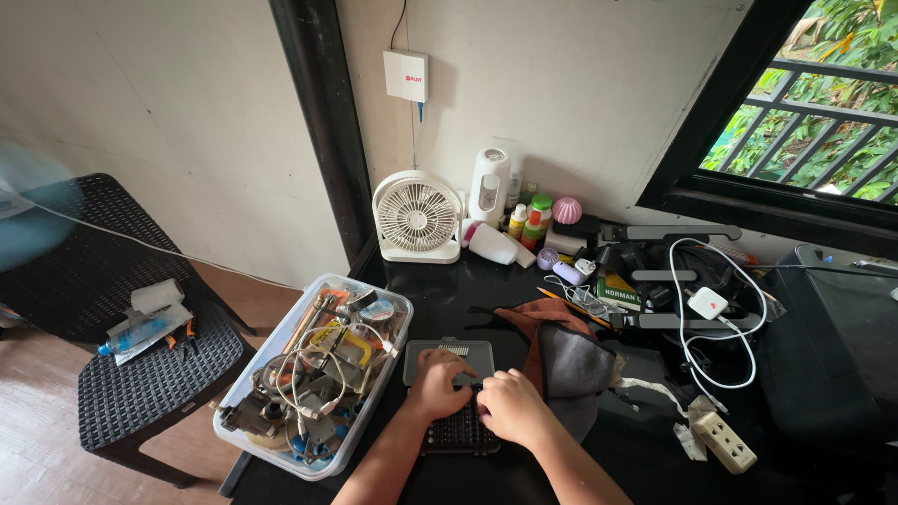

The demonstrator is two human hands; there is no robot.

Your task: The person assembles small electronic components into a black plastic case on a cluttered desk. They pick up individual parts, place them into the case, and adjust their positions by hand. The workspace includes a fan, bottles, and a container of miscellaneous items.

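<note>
While both hands sit on the grey case [449, 360] at the front-centre of the black desk [440, 290], everything else is idle. L hand [438, 382] lies palm-down across the case's lower edge, fingers curled onto it, pressing rather than lifting. R hand [510, 407] is just right of it, touching the L one, knuckles up, fingers bent down onto the dark ridged tray [458, 435] that sticks out below the case; can't tell if anything small is pinched under the fingers. Case lid is flat, w/ a small pale strip near its top edge. Left of the case, just beside it: clear bin [313, 374] full of wires, tools & misc parts, hanging over the desk edge. Right of the case, touching: brown/grey cloth [561, 351]. Behind the case, by the wall: white fan [417, 217], white bottle [488, 187], a few small bottles. Far right of the case: white charger w/ cable [708, 302], and a power strip [722, 441] nearer the front. Well left of the case, off the desk: black chair [122, 309] w/ packets on the seat.
</note>
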